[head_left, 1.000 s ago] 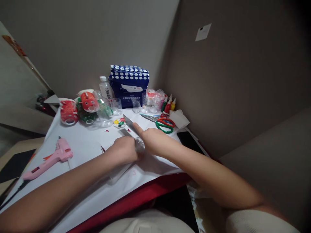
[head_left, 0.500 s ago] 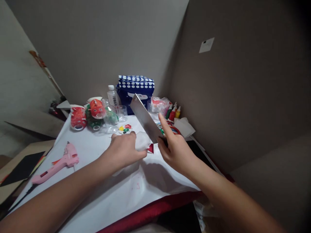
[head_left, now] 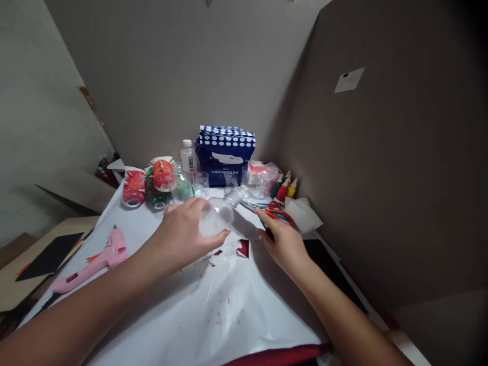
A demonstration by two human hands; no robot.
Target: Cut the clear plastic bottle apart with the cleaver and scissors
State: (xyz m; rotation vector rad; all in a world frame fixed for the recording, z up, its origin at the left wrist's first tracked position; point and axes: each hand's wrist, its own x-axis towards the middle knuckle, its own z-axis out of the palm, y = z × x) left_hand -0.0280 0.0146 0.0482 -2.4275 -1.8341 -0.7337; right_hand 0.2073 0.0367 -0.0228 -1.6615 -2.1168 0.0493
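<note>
My left hand is wrapped round a clear, frosted-looking plastic bottle. The bottle's ridged neck points away and to the right; its lower part is hidden behind my fingers. My right hand grips the dark handle of a cleaver, its index finger stretched along the top. The grey cleaver blade is low over the table, close to the right of the bottle. Whether blade and bottle touch, I cannot tell. Below them the white table cover has a torn spot showing red.
A pink glue gun lies at left. Red and green fish-like crafts stand at the back left. Behind are a water bottle and a blue polka-dot bag. Paint bottles and red-handled scissors are at right.
The cleaver has come down from a raised tilt to a low position. The bottle has turned, so its neck now shows. My view has shifted a little, and the torn spot is more exposed.
</note>
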